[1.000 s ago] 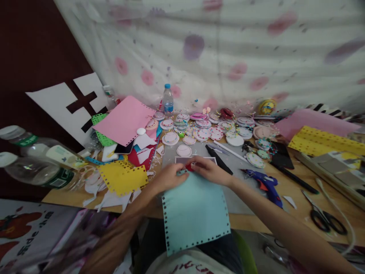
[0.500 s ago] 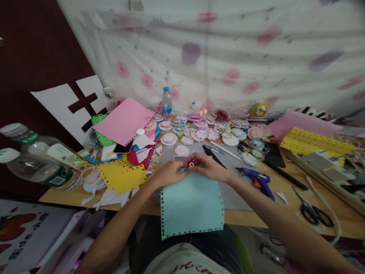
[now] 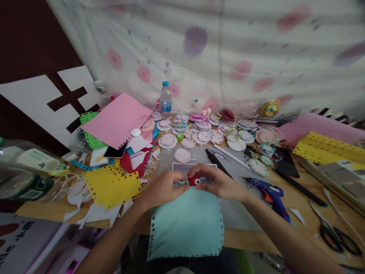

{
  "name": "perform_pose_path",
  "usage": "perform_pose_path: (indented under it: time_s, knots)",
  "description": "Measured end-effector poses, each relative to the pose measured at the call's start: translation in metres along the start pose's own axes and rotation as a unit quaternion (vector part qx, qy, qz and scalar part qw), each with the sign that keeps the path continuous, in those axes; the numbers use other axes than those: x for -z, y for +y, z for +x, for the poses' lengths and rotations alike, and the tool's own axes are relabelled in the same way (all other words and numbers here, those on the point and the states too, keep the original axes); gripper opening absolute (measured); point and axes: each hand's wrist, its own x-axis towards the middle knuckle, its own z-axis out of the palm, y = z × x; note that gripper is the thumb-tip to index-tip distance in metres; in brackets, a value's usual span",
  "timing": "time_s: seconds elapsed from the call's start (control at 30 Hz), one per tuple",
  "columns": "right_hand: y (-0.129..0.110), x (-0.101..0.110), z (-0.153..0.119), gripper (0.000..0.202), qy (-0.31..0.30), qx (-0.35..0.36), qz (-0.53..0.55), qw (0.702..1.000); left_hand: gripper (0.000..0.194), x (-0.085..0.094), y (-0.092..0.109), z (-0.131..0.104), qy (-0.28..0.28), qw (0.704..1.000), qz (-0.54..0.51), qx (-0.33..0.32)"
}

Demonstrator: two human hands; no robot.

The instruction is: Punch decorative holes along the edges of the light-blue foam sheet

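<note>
A light teal foam or paper sheet (image 3: 186, 224) hangs over the table's front edge toward my lap, with small shaped holes along its left, right and bottom edges. At its far edge my right hand (image 3: 218, 182) grips a small red craft punch (image 3: 193, 179) with a white round part, between thumb and fingers. My left hand (image 3: 168, 188) pinches the same edge just left of the punch. A pale rectangular card (image 3: 178, 166) lies flat behind the hands. Fingers cover part of the punch, so its contact with the sheet is hidden.
Several decorated round discs (image 3: 202, 137) crowd the back. To the right lie a blue glue gun (image 3: 272, 196), scissors (image 3: 332, 232) and a black pen-like stick (image 3: 302, 188). On the left are a punched yellow sheet (image 3: 111, 186), a pink sheet (image 3: 119, 118) and bottles (image 3: 31, 163).
The camera view has tilted down and come closer. Both hands remain at the teal sheet's far edge, and more of the red punch shows between the fingers of my right hand.
</note>
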Motion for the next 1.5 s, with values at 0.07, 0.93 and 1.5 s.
perform_pose_path:
  time_s: [0.07,0.93,1.5]
  knots:
    - [0.001,-0.001,0.002,0.025,0.015,-0.02,0.033,0.999,0.021,0.002,0.0,0.0,-0.001,1.0,0.018,0.012]
    - [0.027,-0.004,0.007,0.029,0.059,-0.085,0.004,0.995,0.025,0.005,-0.01,0.018,-0.099,0.987,-0.024,0.127]
    - [0.036,-0.003,0.005,0.024,0.184,-0.107,0.233,0.949,0.026,0.011,0.008,0.016,-0.105,0.985,-0.068,0.12]
